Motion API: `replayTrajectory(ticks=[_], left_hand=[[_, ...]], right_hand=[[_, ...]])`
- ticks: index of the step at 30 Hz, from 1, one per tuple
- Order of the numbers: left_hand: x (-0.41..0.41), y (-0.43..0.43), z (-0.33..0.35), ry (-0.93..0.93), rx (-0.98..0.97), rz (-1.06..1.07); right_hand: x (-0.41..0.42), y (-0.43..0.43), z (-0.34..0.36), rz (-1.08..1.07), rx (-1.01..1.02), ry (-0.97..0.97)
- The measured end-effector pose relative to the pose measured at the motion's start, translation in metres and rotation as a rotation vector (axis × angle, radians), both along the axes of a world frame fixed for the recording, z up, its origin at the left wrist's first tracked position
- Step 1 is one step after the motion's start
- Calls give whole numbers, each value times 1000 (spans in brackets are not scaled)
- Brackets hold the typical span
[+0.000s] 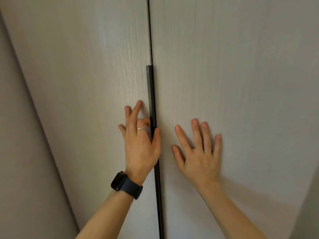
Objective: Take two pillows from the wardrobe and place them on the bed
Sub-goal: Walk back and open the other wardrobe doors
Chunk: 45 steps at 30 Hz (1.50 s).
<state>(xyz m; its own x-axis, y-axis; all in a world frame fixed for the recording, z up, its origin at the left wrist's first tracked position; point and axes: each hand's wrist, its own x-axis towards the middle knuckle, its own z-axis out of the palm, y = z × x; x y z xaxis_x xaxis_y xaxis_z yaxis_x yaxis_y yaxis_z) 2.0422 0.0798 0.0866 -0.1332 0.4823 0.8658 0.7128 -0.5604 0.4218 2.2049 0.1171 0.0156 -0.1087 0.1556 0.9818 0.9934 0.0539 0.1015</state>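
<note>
The wardrobe fills the view with its two pale wood-grain doors closed, the left door (82,75) and the right door (241,75) meeting at a dark seam. A long dark vertical handle strip (149,87) runs down the edge of the left door. My left hand (139,144), with a ring and a dark wristwatch, pinches this strip between the bent index finger and the thumb, while its other fingers lie spread on the left door. My right hand (200,152) rests flat on the right door with fingers spread. No pillows or bed are in view.
A plain grey wall or side panel (20,152) borders the wardrobe on the left. A darker edge (309,204) shows at the lower right corner beside the right door.
</note>
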Motion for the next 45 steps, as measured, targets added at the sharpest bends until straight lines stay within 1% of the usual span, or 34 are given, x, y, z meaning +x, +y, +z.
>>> replayTrajectory(ticks=[3, 7, 10, 12, 13, 14, 15, 17, 18, 20, 22, 24, 26, 28, 31, 33, 36, 39, 41, 45], left_hand=[[3, -20, 8, -27, -64, 57], [1, -53, 19, 3, -104, 102], [-12, -78, 22, -9, -130, 110], [-25, -100, 21, -28, -147, 80], [-32, -113, 20, -45, -162, 54], [-40, -127, 20, -65, -179, 32], [-48, -141, 20, -93, -197, 4], [-65, -170, 20, -150, -231, -39], [-75, -185, 21, -166, -244, -34], [-94, -213, 24, -201, -279, -31], [-113, -237, 24, -257, -305, -48], [-130, -258, 22, -341, -298, -37], [-145, -272, 19, -393, -283, 44], [-157, -285, 15, -429, -264, 158], [-170, -299, 7, -376, -158, 404], [-179, -306, 3, -345, -95, 522], [-194, -310, 1, -293, -86, 662], [-214, -312, -2, -199, -85, 862], [-227, -313, -2, -204, -99, 914], [-241, -311, 1, -323, -115, 892]], right_hand=[[0, -3, 2, 47, -19, 9], [3, -10, 3, 101, -79, 15], [5, -20, 8, 143, -189, 21], [1, -33, 10, 207, -275, 76], [-4, -42, 7, 280, -330, 123], [-12, -53, 2, 397, -391, 183], [-22, -66, -4, 562, -468, 259], [-49, -104, -17, 956, -684, 433], [-63, -123, -24, 1129, -785, 474], [-92, -158, -36, 1360, -888, 430], [-120, -183, -42, 1486, -933, 320], [-150, -200, -46, 1524, -965, 213], [-178, -211, -52, 1527, -959, 133], [-205, -218, -58, 1537, -935, 105], [-239, -225, -68, 1527, -846, 109], [-262, -230, -72, 1491, -778, 102], [-294, -237, -75, 1488, -741, 104], [-320, -244, -71, 1474, -738, 85], [-335, -249, -69, 1442, -746, 55], [-359, -254, -69, 1403, -772, 23]])
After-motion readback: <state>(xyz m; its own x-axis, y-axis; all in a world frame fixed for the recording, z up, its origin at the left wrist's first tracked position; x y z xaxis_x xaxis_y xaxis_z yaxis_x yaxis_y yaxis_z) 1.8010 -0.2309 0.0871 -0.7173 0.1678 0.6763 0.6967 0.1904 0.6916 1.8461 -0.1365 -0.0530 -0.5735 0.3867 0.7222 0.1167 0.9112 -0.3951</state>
